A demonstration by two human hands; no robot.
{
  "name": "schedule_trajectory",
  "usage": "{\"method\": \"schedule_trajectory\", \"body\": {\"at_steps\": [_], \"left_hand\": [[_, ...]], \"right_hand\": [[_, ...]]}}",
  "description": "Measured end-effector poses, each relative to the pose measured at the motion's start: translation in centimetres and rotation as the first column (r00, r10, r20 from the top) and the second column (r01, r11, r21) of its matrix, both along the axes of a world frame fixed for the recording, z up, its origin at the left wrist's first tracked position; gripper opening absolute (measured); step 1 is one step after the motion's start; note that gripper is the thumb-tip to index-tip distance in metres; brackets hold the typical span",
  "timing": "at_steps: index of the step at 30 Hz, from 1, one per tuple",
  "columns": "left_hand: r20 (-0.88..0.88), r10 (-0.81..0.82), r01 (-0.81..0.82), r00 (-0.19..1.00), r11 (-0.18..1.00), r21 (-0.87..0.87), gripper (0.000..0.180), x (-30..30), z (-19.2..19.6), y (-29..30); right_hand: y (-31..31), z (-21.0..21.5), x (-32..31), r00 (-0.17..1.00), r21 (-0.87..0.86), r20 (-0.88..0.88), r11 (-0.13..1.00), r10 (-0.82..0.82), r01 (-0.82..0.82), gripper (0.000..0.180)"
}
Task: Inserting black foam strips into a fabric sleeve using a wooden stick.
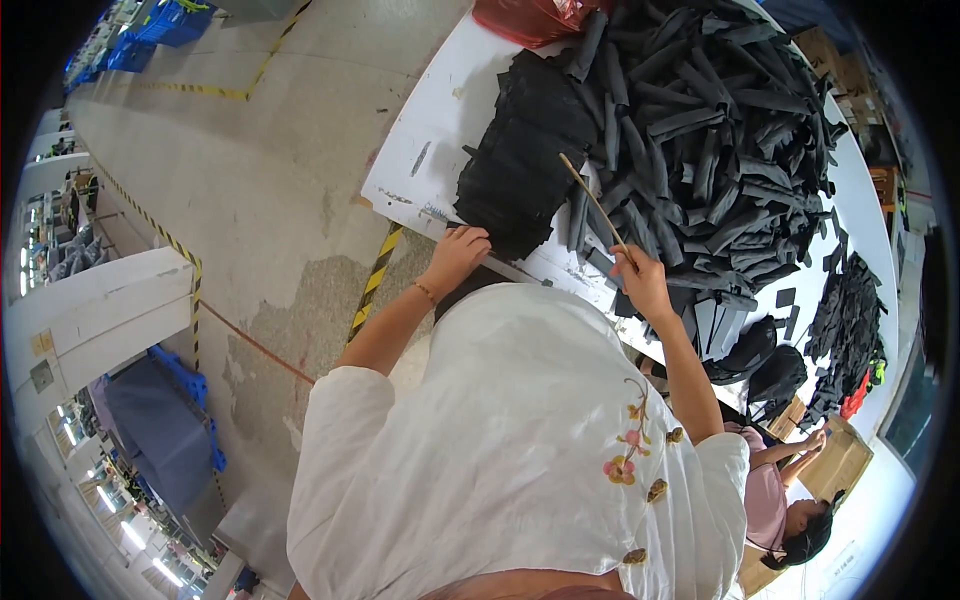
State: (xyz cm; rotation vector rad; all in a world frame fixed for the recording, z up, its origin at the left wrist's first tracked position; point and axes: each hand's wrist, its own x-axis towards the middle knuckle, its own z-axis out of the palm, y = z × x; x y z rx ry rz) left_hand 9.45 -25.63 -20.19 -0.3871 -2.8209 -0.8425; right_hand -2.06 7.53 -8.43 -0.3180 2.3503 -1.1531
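Note:
My right hand (641,278) is closed around the lower end of a thin wooden stick (592,198). The stick slants up and left, its tip over a stack of flat black fabric pieces (525,145). At the near left corner of that stack is my left hand (460,258), its fingers curled over black fabric at the edge. The fingertips and the exact piece under them are partly hidden. Right of the stack, a big heap of folded dark grey fabric strips (690,130) covers much of the white table (405,165).
A red plastic bag (530,20) lies at the far table edge. Smaller black pieces (845,320) are piled on the right. At lower right another person (775,490) works by a cardboard box (838,460). Yellow-black tape (375,280) marks the floor.

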Motion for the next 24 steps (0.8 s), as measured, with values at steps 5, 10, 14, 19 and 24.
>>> {"method": "schedule_trajectory", "body": {"at_steps": [5,10,14,19,24], "left_hand": [[0.221,0.17,-0.249,0.96,0.879,0.407,0.011,-2.4,5.3,-0.3],[0.417,0.139,-0.395,0.898,0.67,0.628,0.009,-4.7,8.2,-2.4],[0.477,0.071,-0.407,0.876,0.641,0.651,0.01,-5.5,9.2,-3.4],[0.49,-0.007,-0.355,0.872,0.679,0.642,0.008,-5.9,10.0,-3.5],[0.365,-0.14,-0.111,0.921,0.801,0.588,0.008,-7.3,12.0,0.4]], "right_hand": [[0.1,2.1,-0.3,0.993,0.042,-0.103,0.997,0.063,-0.059,0.02],[0.6,5.2,-2.0,0.941,0.122,-0.205,0.961,0.27,-0.249,0.023],[0.9,6.4,-2.3,0.896,0.173,-0.284,0.937,0.341,-0.302,0.026],[0.7,6.4,-2.7,0.781,0.245,-0.404,0.879,0.476,-0.409,0.026],[-4.5,4.2,-1.5,0.774,0.129,-0.384,0.859,0.503,-0.495,0.029]]}}
